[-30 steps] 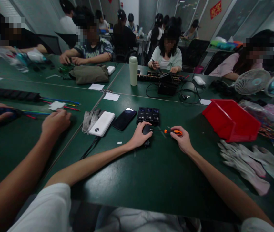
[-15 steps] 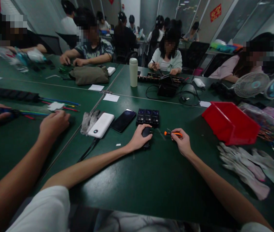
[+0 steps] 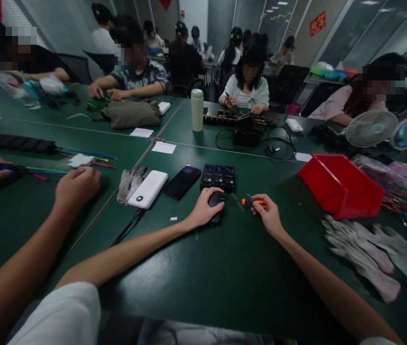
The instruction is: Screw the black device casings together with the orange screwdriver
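Note:
My left hand (image 3: 203, 209) is wrapped round a small black device (image 3: 215, 206) lying on the green table (image 3: 189, 273). In my right hand (image 3: 266, 213) is an orange and black screwdriver (image 3: 254, 203), whose thin shaft points left toward the device; whether its tip touches is too small to tell. Just behind my left hand lies a black block (image 3: 218, 177) with three sections. A black phone (image 3: 182, 182) and a white power bank (image 3: 148, 189) with a black cable are to its left.
A red bin (image 3: 340, 187) and grey gloves (image 3: 361, 254) lie on the right. A co-worker's hands (image 3: 77, 189) hold wires at the left. A pale bottle (image 3: 197, 110) stands farther back, near black cables (image 3: 278, 146). Other people sit across the table.
The view has shifted slightly. My left hand still grips the black device, and the screwdriver in my right hand has tilted a little.

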Motion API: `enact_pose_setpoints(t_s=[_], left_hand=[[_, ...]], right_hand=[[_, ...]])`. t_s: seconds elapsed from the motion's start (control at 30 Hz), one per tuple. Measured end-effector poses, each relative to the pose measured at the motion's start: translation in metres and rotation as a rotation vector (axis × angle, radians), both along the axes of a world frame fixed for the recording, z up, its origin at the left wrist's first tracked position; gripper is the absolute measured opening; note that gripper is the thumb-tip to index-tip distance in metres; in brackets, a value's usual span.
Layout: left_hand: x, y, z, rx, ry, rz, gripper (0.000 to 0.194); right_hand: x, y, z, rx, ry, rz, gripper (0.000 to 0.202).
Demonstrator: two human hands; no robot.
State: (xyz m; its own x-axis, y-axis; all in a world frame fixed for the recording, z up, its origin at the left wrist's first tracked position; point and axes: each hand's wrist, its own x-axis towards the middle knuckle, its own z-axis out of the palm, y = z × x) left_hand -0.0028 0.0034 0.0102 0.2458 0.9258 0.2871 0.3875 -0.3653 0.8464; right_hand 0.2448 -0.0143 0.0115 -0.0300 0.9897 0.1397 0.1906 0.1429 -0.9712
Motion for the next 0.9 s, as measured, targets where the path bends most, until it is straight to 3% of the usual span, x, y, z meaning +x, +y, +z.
enact_pose_setpoints(t_s=[0.13, 0.4, 0.67, 0.9], left_hand=[[0.000, -0.001, 0.001, -0.009, 0.007, -0.001, 0.034], [0.000, 0.000, -0.001, -0.018, 0.003, -0.007, 0.036], [0.000, 0.001, -0.002, -0.013, -0.011, -0.003, 0.035], [0.000, 0.001, -0.001, -0.011, -0.009, -0.007, 0.035]], right_hand=[[0.000, 0.001, -0.004, -0.061, 0.021, 0.008, 0.027], [0.007, 0.004, -0.013, 0.046, 0.038, -0.050, 0.023], [0.006, 0.006, -0.014, 0.174, 0.102, 0.002, 0.016], [0.004, 0.005, -0.011, 0.133, 0.093, 0.036, 0.015]])
